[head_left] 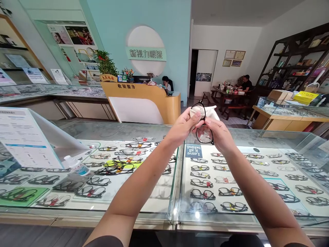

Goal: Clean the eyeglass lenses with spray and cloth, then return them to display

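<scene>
Both hands are raised together above the glass display counter. My left hand point(189, 123) pinches a pale cloth point(211, 112) over the upper lens of a dark-framed pair of glasses point(205, 133). My right hand point(218, 132) is closed on the frame near its bridge, with the cloth bunched behind the fingers. The glasses are turned on end, one lens above the other, and the lower lens is uncovered. Rows of eyeglasses point(203, 194) lie inside the case beneath my hands.
A small white bottle point(77, 166) and a folded paper sign point(23, 137) stand on the glass counter point(177, 209) at the left. Beyond are a wooden reception desk point(144, 99) with a person behind it, another person at a table, and a display case point(295, 111) holding boxes.
</scene>
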`<action>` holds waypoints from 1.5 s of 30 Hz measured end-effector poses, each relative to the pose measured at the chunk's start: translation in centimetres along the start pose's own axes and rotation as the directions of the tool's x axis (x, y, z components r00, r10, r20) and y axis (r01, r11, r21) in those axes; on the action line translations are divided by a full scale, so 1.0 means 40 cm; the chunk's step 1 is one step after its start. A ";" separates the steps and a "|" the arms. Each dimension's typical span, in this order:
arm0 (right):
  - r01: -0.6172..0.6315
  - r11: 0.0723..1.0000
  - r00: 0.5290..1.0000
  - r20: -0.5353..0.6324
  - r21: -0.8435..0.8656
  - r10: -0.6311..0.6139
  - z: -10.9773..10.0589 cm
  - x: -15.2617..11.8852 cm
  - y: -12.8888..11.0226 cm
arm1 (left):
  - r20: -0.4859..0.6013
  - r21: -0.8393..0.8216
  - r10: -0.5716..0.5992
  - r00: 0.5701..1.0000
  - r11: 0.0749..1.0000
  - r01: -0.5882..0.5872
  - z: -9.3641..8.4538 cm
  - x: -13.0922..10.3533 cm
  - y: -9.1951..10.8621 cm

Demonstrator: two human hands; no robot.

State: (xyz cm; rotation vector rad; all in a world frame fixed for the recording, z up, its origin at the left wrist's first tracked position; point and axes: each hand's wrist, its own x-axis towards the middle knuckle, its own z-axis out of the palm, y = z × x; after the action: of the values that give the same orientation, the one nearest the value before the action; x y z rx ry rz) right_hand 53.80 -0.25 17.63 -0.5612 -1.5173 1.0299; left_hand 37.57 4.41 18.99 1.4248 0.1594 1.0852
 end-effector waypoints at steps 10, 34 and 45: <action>-0.074 0.997 0.994 0.081 0.005 0.073 0.029 0.014 -0.049 | 0.098 -0.018 0.041 0.994 0.999 -0.039 -0.005 -0.018 0.061; -0.088 0.974 0.977 0.174 -0.209 0.126 -0.004 -0.011 -0.103 | 0.128 0.223 0.025 0.991 0.973 -0.054 -0.066 -0.023 0.092; -0.120 0.978 0.949 0.268 -0.170 0.163 0.007 -0.003 -0.066 | -0.045 0.182 0.122 0.992 0.977 -0.111 -0.009 -0.028 0.044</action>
State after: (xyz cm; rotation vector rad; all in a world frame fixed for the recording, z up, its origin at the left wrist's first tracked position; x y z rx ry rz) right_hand 54.08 -1.72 19.81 -0.6595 -1.8396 1.1478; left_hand 35.86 3.53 19.83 1.5811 0.2205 1.2328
